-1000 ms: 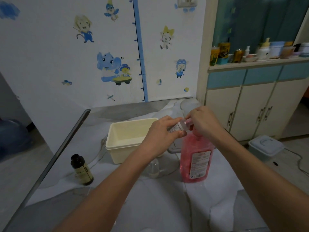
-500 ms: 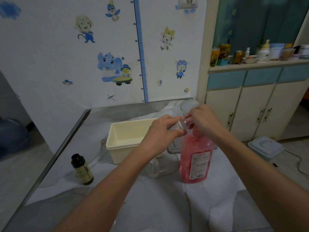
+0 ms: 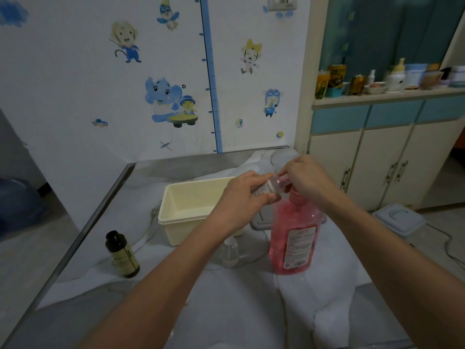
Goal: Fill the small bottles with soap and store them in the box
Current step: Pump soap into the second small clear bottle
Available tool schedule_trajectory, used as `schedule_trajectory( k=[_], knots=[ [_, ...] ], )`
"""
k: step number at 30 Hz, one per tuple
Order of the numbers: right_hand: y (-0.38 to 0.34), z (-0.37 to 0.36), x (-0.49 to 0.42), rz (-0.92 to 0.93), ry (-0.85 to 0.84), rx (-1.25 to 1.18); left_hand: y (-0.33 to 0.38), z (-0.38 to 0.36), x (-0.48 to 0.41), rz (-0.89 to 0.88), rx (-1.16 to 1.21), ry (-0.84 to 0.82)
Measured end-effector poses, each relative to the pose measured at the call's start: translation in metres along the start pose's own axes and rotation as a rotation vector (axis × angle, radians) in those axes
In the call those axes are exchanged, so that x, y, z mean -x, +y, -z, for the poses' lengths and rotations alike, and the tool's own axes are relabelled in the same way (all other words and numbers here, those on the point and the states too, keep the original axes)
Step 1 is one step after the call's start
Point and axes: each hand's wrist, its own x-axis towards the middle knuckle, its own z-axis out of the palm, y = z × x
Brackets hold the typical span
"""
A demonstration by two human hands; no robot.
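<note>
Small bottle (image 3: pixel 266 186), clear with a white printed label, lies tilted just right of the frame's centre, its mouth at the pump (image 3: pixel 295 197) of the pink soap bottle (image 3: pixel 294 238). Left hand (image 3: pixel 241 200) pinches its body between thumb and fingers. Right hand (image 3: pixel 307 177) curls its fingers over the pump head. 1 cream box (image 3: pixel 186 210) sits open just left.
</note>
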Motion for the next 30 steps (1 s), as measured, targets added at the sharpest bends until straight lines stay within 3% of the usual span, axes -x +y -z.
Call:
schedule_trajectory(
  k=[11, 16, 20, 28, 30],
  knots=[
    [0.013, -0.009, 0.001, -0.012, 0.036, -0.063, -0.008, -0.009, 0.004, 0.017, 0.018, 0.008],
    [0.000, -0.002, 0.009, -0.009, -0.007, 0.174, -0.001, -0.004, 0.003, 0.025, 0.000, -0.014],
    [-0.002, 0.001, 0.005, -0.015, 0.005, -0.005, 0.002, 0.000, 0.002, 0.003, -0.010, -0.008],
    [0.009, -0.006, 0.007, -0.012, 0.042, 0.016, -0.005, -0.010, 0.005, 0.021, 0.005, 0.002],
    [0.008, -0.004, 0.007, 0.029, -0.016, 0.139, -0.005, -0.008, 0.005, 0.016, -0.007, -0.003]
  ],
)
